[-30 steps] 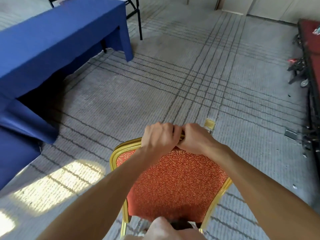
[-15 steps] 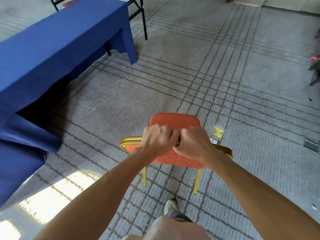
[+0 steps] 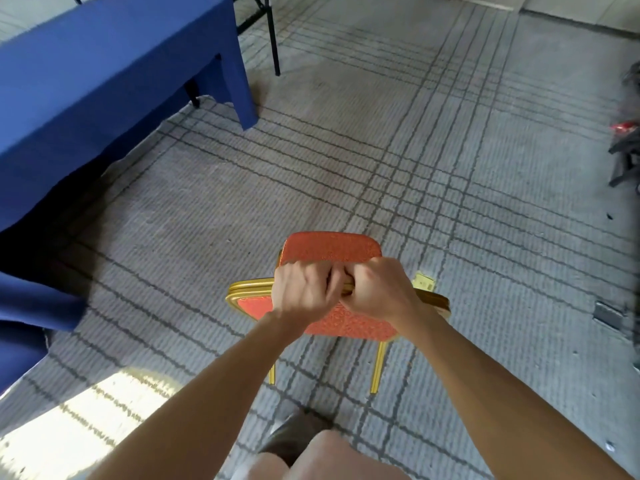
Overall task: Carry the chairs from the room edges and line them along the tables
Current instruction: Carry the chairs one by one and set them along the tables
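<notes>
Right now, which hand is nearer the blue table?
Left. The left hand grips the chair back on the side toward the blue table; the right hand grips just beside it, farther away.

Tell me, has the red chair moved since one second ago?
Yes. The seat of the red chair swung forward, now reaching beyond the yellow floor plate; its top rail stayed beside that plate.

Grey carpet (image 3: 346, 150) with dark grid stripes covers floor. Blue-clothed table (image 3: 86, 81) at upper left, cloth hanging to carpet. Black metal legs (image 3: 272, 32) just behind table's far end. Sunlight patch (image 3: 69, 427) on carpet near table's near end. Pale wall base (image 3: 571, 12) across room from table. Dark blurred gear (image 3: 627, 150) well apart from table, at right edge.
</notes>
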{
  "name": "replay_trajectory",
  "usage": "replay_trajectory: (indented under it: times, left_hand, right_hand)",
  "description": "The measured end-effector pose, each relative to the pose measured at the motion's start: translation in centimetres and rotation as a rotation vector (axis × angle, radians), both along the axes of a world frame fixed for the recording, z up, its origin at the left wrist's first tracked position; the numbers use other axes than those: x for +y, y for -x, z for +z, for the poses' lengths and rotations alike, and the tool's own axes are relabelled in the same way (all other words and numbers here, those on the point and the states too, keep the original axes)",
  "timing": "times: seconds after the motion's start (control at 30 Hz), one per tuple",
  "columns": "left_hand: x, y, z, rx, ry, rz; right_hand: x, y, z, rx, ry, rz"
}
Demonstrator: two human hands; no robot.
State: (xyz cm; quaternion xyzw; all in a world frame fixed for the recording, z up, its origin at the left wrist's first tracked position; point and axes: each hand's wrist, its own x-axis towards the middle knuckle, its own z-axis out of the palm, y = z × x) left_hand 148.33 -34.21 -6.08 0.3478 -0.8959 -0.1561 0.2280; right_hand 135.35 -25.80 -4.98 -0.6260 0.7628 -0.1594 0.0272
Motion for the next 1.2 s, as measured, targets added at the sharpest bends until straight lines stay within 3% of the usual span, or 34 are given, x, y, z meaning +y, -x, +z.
replay_trajectory:
  times: [0.17, 0.4, 0.5, 0.67, 0.8, 1.2]
  left_hand:
    - [-5.5, 5.6, 1.3, -0.003, 0.061, 0.061]
    - [-16.5, 14.8, 3.1, 0.021, 0.115, 0.067]
    - [-22.2, 19.6, 3.6, -0.011, 0.051, 0.082]
    - [-30.0, 25.6, 4.2, -0.043, 0.081, -0.041]
    - [-34.2, 29.5, 4.3, -0.118, -0.097, 0.028]
    - [-45.5, 40.6, 2.9, -0.214, -0.277, 0.053]
  right_hand:
    - [-5.6, 5.6, 1.4, -0.007, 0.070, -0.018]
    - [-16.4, 14.0, 4.3, -0.009, -0.051, -0.116]
    - [-22.3, 18.3, 4.6, -0.027, -0.095, -0.160]
    - [-29.5, 23.8, 5.0, -0.101, -0.137, -0.226]
    - [-33.3, 27.3, 4.8, -0.131, -0.148, -0.264]
    - [-44.9, 38.5, 3.1, -0.146, -0.225, -0.194]
